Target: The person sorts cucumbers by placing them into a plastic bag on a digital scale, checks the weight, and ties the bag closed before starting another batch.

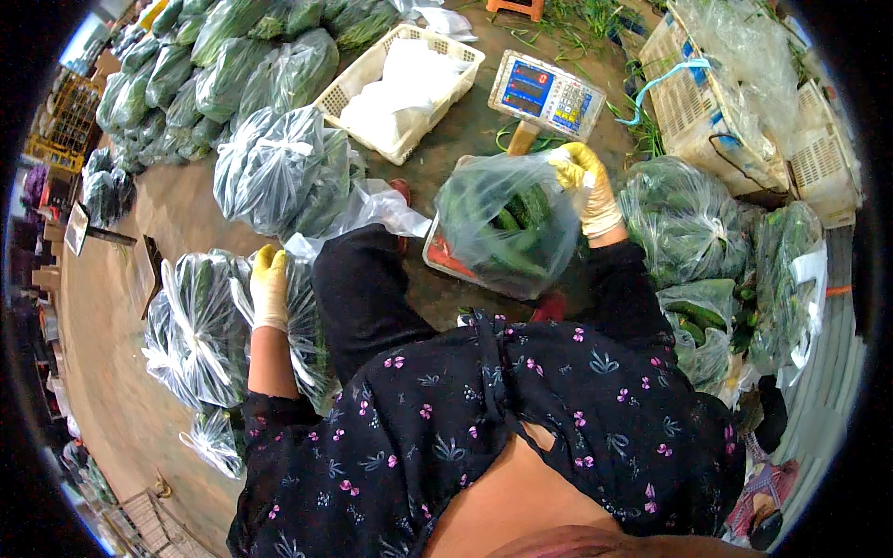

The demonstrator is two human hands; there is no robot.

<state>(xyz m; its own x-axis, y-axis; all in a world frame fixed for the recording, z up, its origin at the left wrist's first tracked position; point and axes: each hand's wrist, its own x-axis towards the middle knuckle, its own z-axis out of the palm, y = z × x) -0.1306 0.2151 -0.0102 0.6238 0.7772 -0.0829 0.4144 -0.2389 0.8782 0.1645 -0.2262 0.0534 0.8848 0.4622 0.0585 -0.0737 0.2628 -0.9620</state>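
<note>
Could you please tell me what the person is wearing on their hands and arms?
Both the left hand and the right hand wear yellow rubber gloves reaching just past the wrists. The forearms are bare; dark sleeves with small pink flowers begin near the elbows.

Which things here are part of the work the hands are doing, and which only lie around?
In use:
- right hand gripping the open bag of cucumbers
- left hand on a tied bag of greens
- weighing scale

Lying about:
- white basket
- crates
- stacked bags
</note>
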